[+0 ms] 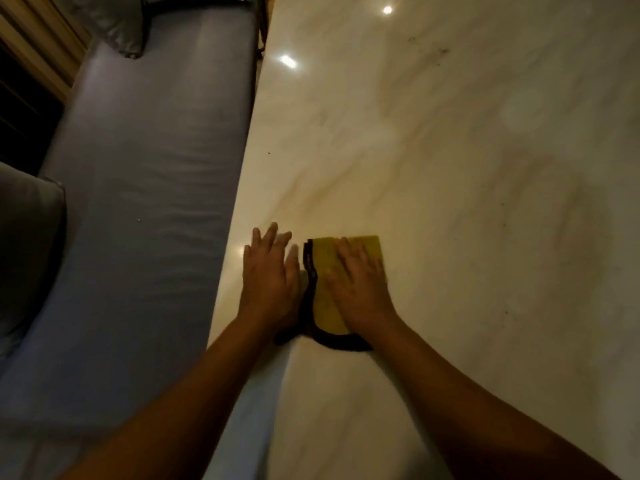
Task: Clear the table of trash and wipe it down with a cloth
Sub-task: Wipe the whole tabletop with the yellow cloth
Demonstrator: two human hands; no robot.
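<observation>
A yellow cloth [323, 271] with a dark border lies flat on the pale marble table [467, 168], near the table's left edge. My right hand [360, 282] presses flat on top of the cloth with straight fingers. My left hand [270, 271] rests flat on the bare tabletop just left of the cloth, fingers spread and slightly blurred. Small dark specks and smudges mark the tabletop at the far right.
A blue-grey cushioned bench [138, 202] runs along the table's left edge. A grey cushion [114, 26] lies at its far end and another grey cushion [27, 244] sits at the near left. Ceiling lights reflect off the marble.
</observation>
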